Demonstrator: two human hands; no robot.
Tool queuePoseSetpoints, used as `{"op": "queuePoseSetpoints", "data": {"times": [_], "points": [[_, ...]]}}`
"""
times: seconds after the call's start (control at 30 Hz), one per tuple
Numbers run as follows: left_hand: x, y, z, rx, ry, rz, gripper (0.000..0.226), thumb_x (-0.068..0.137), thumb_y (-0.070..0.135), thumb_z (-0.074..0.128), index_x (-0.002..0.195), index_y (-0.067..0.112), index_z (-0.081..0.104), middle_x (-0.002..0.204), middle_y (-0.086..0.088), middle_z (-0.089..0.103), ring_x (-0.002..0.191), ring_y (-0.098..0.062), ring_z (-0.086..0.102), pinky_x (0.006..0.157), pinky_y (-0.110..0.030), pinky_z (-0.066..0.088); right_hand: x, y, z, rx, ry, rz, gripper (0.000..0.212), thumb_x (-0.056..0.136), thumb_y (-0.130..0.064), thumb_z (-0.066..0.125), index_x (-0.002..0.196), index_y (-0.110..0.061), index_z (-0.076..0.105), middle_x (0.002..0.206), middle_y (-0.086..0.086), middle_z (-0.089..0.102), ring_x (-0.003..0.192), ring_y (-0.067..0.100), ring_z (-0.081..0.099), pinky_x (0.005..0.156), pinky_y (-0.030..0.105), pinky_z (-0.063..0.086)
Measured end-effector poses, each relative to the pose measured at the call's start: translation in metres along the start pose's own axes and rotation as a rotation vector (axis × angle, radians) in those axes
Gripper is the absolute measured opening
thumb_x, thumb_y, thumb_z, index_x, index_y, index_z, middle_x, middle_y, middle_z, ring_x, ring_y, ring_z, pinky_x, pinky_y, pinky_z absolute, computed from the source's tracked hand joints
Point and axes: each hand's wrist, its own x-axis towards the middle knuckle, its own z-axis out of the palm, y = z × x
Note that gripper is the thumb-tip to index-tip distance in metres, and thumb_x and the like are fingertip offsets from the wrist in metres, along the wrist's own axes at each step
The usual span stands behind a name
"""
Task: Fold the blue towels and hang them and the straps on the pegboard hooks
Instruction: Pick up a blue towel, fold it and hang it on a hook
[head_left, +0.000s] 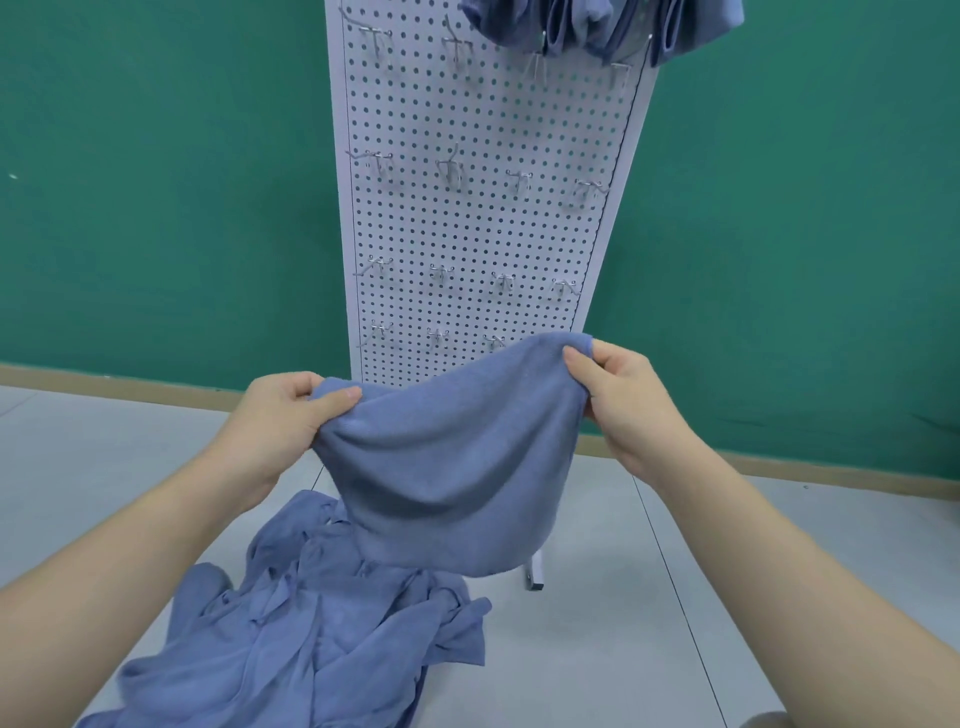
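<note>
Presently left hand (278, 415) and right hand (621, 395) each pinched the blue towel (452, 478) near the pegboard (478, 218), apparently folded double.

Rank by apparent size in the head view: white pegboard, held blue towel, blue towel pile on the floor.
1. White perforated pegboard.
2. Crumpled blue towel pile, partly cropped.
3. Held blue towel, though nearness makes this uncertain.

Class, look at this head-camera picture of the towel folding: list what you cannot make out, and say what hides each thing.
1. Hung towels, head view: tops cut off by the upper frame edge; their hooks unseen.
2. Pegboard base: mostly hidden behind the held towel.
3. Floor pile: crumpled and cut by the bottom edge; the number of towels, and any straps, cannot be told.
4. Fingers of the left hand and right hand: partly behind cloth.
</note>
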Motion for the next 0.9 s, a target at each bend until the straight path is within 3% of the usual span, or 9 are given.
{"op": "queuePoseSetpoints", "data": {"times": [0.07, 0.17, 0.3, 0.4, 0.5, 0.6, 0.7, 0.8, 0.9], "points": [[0.002, 0.000, -0.003, 0.022, 0.038, 0.028, 0.052, 0.088, 0.042, 0.074, 0.082, -0.008, 0.059, 0.076, -0.010, 0.053, 0.077, -0.020, 0.045, 0.075, -0.038, 0.035, 0.000, 0.001, 0.000, -0.041, -0.005, -0.040, 0.045, 0.093, -0.046, 0.059, 0.101, -0.003, 0.071, 0.087, 0.019, 0.062, 0.082, 0.022, 0.051, 0.077, 0.041, 0.042], [0.000, 0.003, -0.002, -0.055, 0.078, 0.016, 0.036, 0.097, 0.039, 0.065, 0.090, 0.006, 0.077, 0.091, -0.019, 0.075, 0.080, -0.021, 0.061, 0.079, -0.038, 0.046, 0.002, 0.006, -0.002, -0.068, -0.008, -0.031, 0.071, 0.085, -0.061, 0.063, 0.100, 0.009, 0.062, 0.085, 0.008, 0.056, 0.079, 0.022, 0.045, 0.075, 0.042, 0.038], [-0.001, 0.009, -0.001, -0.223, 0.140, -0.075, 0.024, 0.098, 0.034, 0.068, 0.089, 0.014, 0.077, 0.092, -0.007, 0.077, 0.081, -0.019, 0.065, 0.080, -0.034, 0.049, -0.001, 0.003, -0.003, -0.076, 0.009, 0.025, 0.057, 0.102, -0.045, 0.060, 0.090, 0.010, 0.067, 0.080, 0.012, 0.067, 0.074, 0.020, 0.058, 0.078, 0.040, 0.055], [0.001, 0.012, -0.002, -0.362, 0.147, -0.148, 0.021, 0.095, 0.035, 0.072, 0.095, 0.013, 0.073, 0.096, 0.001, 0.077, 0.089, -0.015, 0.070, 0.089, -0.031, 0.052, 0.001, 0.005, -0.004, 0.011, -0.008, 0.152, 0.062, 0.100, -0.052, 0.060, 0.106, 0.009, 0.070, 0.100, 0.021, 0.076, 0.086, 0.026, 0.066, 0.091, 0.044, 0.060], [0.003, 0.013, -0.004, -0.422, 0.125, -0.177, 0.019, 0.096, 0.028, 0.072, 0.100, 0.010, 0.072, 0.098, 0.002, 0.079, 0.093, -0.010, 0.072, 0.090, -0.029, 0.054, 0.001, 0.003, -0.005, 0.160, -0.064, 0.263, 0.051, 0.103, -0.047, 0.058, 0.123, -0.002, 0.070, 0.117, 0.014, 0.076, 0.107, 0.026, 0.072, 0.104, 0.050, 0.054], [0.004, 0.011, -0.007, -0.345, 0.080, -0.174, 0.017, 0.098, 0.023, 0.069, 0.105, 0.008, 0.073, 0.105, -0.005, 0.078, 0.096, -0.016, 0.071, 0.093, -0.034, 0.054, -0.003, 0.001, -0.006, 0.237, -0.152, 0.253, 0.036, 0.104, -0.029, 0.059, 0.133, -0.007, 0.065, 0.129, 0.012, 0.072, 0.110, 0.025, 0.067, 0.108, 0.050, 0.044], [0.004, 0.008, -0.009, -0.230, 0.064, -0.164, 0.020, 0.098, 0.019, 0.068, 0.112, 0.006, 0.074, 0.112, -0.008, 0.077, 0.102, -0.023, 0.070, 0.096, -0.040, 0.054, -0.002, 0.002, -0.007, 0.218, -0.164, 0.222, 0.031, 0.102, -0.013, 0.059, 0.132, -0.006, 0.065, 0.128, 0.014, 0.072, 0.106, 0.029, 0.066, 0.109, 0.058, 0.041], [0.003, 0.007, -0.010, -0.182, 0.100, -0.146, 0.016, 0.096, 0.014, 0.070, 0.109, 0.006, 0.075, 0.107, -0.008, 0.077, 0.091, -0.020, 0.070, 0.081, -0.033, 0.055, -0.001, 0.004, -0.008, 0.143, -0.122, 0.183, 0.025, 0.105, -0.014, 0.054, 0.123, -0.008, 0.071, 0.121, 0.013, 0.075, 0.102, 0.027, 0.068, 0.106, 0.058, 0.047], [0.002, 0.008, -0.008, -0.119, 0.170, -0.113, 0.005, 0.092, 0.009, 0.073, 0.096, 0.007, 0.076, 0.103, -0.009, 0.077, 0.088, -0.022, 0.068, 0.086, -0.037, 0.057, -0.002, 0.007, -0.008, -0.015, -0.089, 0.098, 0.025, 0.108, -0.020, 0.053, 0.111, -0.012, 0.076, 0.113, 0.014, 0.077, 0.091, 0.023, 0.068, 0.097, 0.053, 0.055]]}}
